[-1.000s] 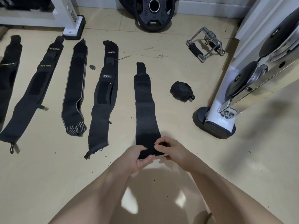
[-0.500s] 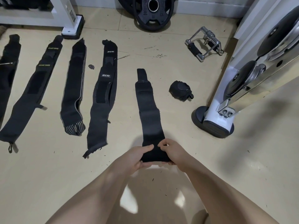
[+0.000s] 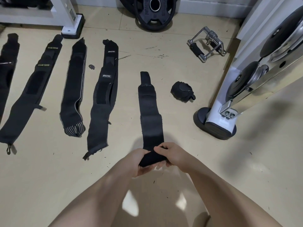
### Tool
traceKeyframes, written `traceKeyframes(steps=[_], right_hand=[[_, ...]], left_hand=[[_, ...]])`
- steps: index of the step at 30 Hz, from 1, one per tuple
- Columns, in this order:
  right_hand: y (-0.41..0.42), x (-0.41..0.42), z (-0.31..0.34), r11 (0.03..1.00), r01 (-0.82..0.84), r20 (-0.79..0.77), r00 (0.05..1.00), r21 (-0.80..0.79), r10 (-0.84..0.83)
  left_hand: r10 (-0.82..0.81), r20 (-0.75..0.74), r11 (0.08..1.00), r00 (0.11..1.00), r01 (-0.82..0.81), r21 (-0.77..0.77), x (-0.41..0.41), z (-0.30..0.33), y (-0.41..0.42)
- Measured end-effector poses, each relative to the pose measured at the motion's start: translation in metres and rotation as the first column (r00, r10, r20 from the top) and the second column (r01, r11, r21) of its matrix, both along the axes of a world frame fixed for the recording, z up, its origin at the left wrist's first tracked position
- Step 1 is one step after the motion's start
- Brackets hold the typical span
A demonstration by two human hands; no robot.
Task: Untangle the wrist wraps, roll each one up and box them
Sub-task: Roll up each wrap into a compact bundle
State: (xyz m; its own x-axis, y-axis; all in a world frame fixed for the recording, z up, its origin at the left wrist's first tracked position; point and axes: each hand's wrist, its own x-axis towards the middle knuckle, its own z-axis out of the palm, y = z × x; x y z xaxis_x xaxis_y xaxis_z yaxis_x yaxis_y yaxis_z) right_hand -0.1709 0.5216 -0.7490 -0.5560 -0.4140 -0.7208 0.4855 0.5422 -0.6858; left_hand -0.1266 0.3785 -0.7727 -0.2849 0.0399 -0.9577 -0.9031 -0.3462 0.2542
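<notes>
A black wrist wrap (image 3: 150, 110) lies lengthwise on the floor in front of me, its near end turned into a short roll. My left hand (image 3: 137, 163) grips the left end of that roll. My right hand (image 3: 172, 155) pinches its right end from above. A finished rolled wrap (image 3: 182, 91) sits on the floor to the right of the strip. Several flat black wraps lie in a row to the left: one marked with a white logo (image 3: 103, 99), one with grey edging (image 3: 74, 90), one lettered in yellow (image 3: 31, 89), and one cut by the left edge (image 3: 7, 63).
A white machine post with a black foot (image 3: 216, 125) stands close on the right. A chrome cable handle (image 3: 206, 44) lies at the back right and a weight plate (image 3: 154, 12) leans on the far wall. A white frame leg (image 3: 73, 25) stands at the back left.
The near end of the wrap has been turned over into a thicker roll, and the strip's far end has slid toward me. Both hands stayed on the roll.
</notes>
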Motion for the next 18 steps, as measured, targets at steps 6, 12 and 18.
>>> traceKeyframes(steps=[6,12,18], right_hand=[[-0.004,0.006,-0.007,0.994,0.075,-0.077,0.995,0.075,-0.070],[-0.008,0.007,-0.005,0.969,0.154,0.079,0.982,0.191,-0.172],[-0.013,0.012,-0.017,0.956,0.265,-0.039,0.964,0.125,-0.262]], left_hand=[[0.147,-0.039,0.989,0.988,-0.145,0.039,-0.002,0.007,0.004],[0.219,0.025,0.975,0.975,-0.218,-0.031,0.003,0.011,0.006],[0.241,0.043,0.969,0.970,-0.237,-0.069,0.002,0.011,0.007]])
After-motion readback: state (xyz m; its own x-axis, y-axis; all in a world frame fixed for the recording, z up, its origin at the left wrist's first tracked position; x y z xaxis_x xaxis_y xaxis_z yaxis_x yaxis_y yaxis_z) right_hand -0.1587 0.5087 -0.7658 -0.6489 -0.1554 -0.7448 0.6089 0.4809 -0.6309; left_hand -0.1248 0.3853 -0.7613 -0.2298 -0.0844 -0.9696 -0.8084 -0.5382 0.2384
